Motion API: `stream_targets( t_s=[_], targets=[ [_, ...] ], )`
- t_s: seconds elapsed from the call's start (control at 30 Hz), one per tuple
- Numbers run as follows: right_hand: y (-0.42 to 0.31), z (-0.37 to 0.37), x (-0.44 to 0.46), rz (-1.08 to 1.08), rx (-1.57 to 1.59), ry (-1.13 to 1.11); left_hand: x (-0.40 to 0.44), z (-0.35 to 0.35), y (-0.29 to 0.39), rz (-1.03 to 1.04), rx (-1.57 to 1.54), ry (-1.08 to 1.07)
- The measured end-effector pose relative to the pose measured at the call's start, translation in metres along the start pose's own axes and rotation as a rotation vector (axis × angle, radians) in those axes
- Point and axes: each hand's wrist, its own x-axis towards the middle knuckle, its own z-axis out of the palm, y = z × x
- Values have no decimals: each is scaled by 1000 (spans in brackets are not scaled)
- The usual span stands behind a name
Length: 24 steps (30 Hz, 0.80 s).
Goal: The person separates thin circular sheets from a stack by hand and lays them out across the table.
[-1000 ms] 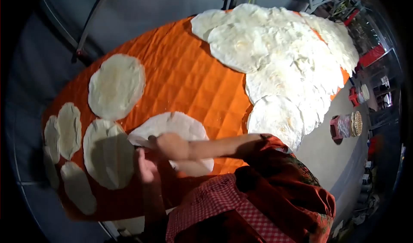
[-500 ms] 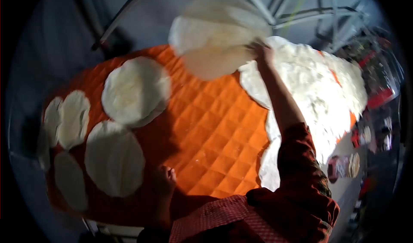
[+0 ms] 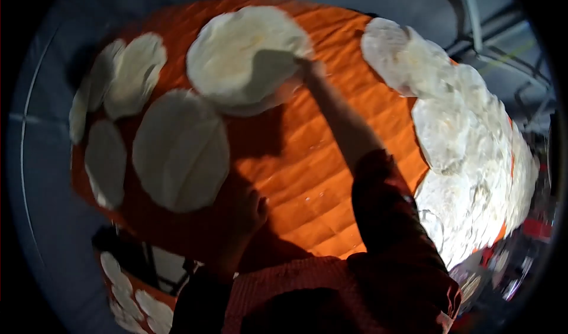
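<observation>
My right hand [image 3: 307, 69] is closed on the right edge of a thin, round flatbread [image 3: 242, 50] near the far side of the orange quilted cloth [image 3: 319, 186]. The flatbread lies mostly flat, over another round whose lower rim shows beneath it. The edge by my fingers is blurred. My left hand [image 3: 253, 208] is in shadow near the front of the cloth, fingers curled, with nothing visible in it. Just beyond it to the left lies another large round flatbread [image 3: 180, 150].
Smaller oval flatbreads [image 3: 136, 73] lie at the cloth's left end. A broad spread of overlapping flatbreads [image 3: 461, 156] covers the right side, brightly lit. Lower left, another orange surface holds several pieces [image 3: 154, 310]. Metal tubes [image 3: 473, 14] stand beyond, upper right.
My right hand has carried the flatbread from above the far edge, leftward and down onto the round at the left. My view has shifted; my left hand stays near the front, fingers curled.
</observation>
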Motion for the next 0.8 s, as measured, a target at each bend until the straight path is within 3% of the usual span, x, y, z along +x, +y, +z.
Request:
stream_targets(
  t_s=[0.07,0.1,0.23,0.3,0.33,0.43,0.5,0.53,0.6,0.63,0.73,0.8],
  targets=[
    [-25,9,-16,228,452,-226,12,-8,1,106,-29,71],
    [-38,12,-26,204,288,-191,5,-6,-5,80,-59,77],
    [-79,29,75,-511,-725,160,7,4,-9,131,-134,134],
    [-156,7,26,-977,-1286,234,4,0,-9,151,-136,161],
    [-198,-1,-23,-934,-776,146,1,-3,-11,135,-156,145],
    [-269,14,-140,-1072,-782,140,1,-7,-9,147,-236,99],
    [-283,28,-240,-884,-1145,-31,-3,-13,-14,156,-279,72],
    [-251,43,-249,-1185,-1047,82,-1,-20,-15,-63,-694,29],
    [-200,84,-295,-1038,-1226,44,4,-40,-19,-548,-1489,-103],
    [-184,94,-333,-950,-1275,-98,5,-57,-28,-629,-1930,-55],
    [-69,132,-343,-888,-1231,-298,6,-119,-26,-406,-2192,77],
    [-7,143,-346,-793,-1192,-473,2,-86,-78,-410,-2234,-129]
  ],
)
